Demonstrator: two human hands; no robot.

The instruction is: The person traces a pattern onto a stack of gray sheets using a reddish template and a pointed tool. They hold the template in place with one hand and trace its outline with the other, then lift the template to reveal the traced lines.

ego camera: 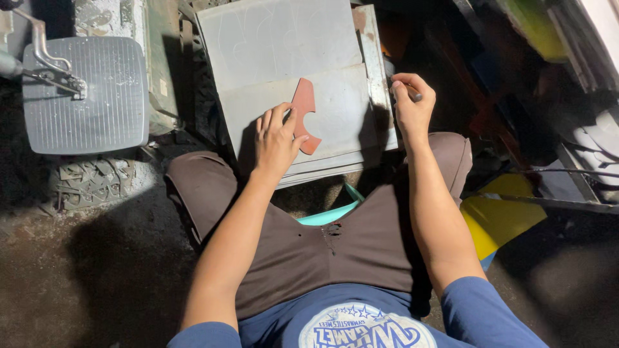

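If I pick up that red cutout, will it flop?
Probably not. The red cutout lies flat with crisp edges under the left hand, so it looks stiff. It seems thin, likely light, and could slide on the smooth grey sheet.

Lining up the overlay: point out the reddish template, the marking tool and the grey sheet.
reddish template (304,103): head view, upper lobe.
marking tool (414,96): head view, tip past the fingers.
grey sheet (284,38): head view, bare upper area.

head view | worn on head, facing steeply down over own lap | close range, arms reaching forward to grey metal sheets | single view only
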